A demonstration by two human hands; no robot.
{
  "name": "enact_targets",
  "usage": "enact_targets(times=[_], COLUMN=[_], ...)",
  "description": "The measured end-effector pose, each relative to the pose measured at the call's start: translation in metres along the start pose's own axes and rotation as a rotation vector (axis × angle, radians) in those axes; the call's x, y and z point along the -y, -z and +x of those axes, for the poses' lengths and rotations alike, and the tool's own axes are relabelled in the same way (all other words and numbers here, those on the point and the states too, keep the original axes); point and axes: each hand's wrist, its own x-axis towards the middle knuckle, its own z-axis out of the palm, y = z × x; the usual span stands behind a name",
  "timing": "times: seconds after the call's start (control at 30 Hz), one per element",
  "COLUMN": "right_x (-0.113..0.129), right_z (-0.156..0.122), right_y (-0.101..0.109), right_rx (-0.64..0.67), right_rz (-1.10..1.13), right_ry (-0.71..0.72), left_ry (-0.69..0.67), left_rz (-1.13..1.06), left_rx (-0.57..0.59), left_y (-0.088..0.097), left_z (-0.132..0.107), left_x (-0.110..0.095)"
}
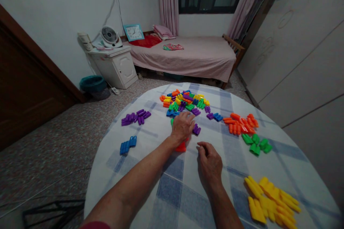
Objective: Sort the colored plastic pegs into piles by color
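Note:
My left hand (pixel 183 127) reaches over the near edge of a mixed pile of coloured plastic pieces (pixel 185 100). Its fingers are apart and bent downward, with no piece visible in them. Purple pieces (pixel 196 129) lie just right of it. A red-orange piece (pixel 181 147) sits under its wrist, and a green piece (pixel 172 122) is partly hidden behind the hand. My right hand (pixel 210 159) rests on the checked tablecloth (pixel 172 189), fingers loosely curled, thumb and forefinger slightly apart, and nothing shows between them.
Single-colour groups lie around: purple (pixel 135 117) and blue (pixel 128 145) at left, orange (pixel 241 124), green (pixel 256 144) and yellow (pixel 271 202) at right. Beyond the round table are a bed (pixel 185 59), a white cabinet (pixel 125 69) with a fan (pixel 110 36), and a bin (pixel 94 85).

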Motion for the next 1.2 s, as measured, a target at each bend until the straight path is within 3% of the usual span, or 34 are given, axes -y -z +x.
enact_targets(times=[0.07, 0.13, 0.3, 0.57, 0.87, 1.03, 1.2], right_x=[0.001, 0.002, 0.004, 0.002, 0.001, 0.0, -0.001], right_z=[0.0, -0.001, -0.002, 0.0, 0.0, 0.001, 0.001], right_y=[0.0, 0.001, 0.002, 0.002, 0.002, 0.001, 0.0], right_rx=[0.004, 0.006, 0.002, 0.015, 0.015, 0.026, 0.008], right_rz=[-0.003, -0.01, -0.011, -0.01, -0.009, -0.017, -0.013], right_ry=[0.0, -0.007, -0.041, -0.012, -0.02, -0.022, -0.005], left_ry=[0.174, 0.294, 0.34, 0.512, 0.501, 0.521, 0.428], left_rz=[0.064, 0.076, -0.009, -0.052, -0.163, -0.272, -0.272], left_rx=[-0.047, -0.009, 0.073, 0.004, -0.01, -0.102, -0.14], left_y=[0.008, 0.012, 0.009, 0.004, -0.001, -0.005, 0.015], left_z=[0.001, 0.002, 0.007, 0.016, 0.012, 0.012, -0.005], left_x=[0.017, 0.031, 0.045, 0.044, 0.061, 0.071, 0.073])
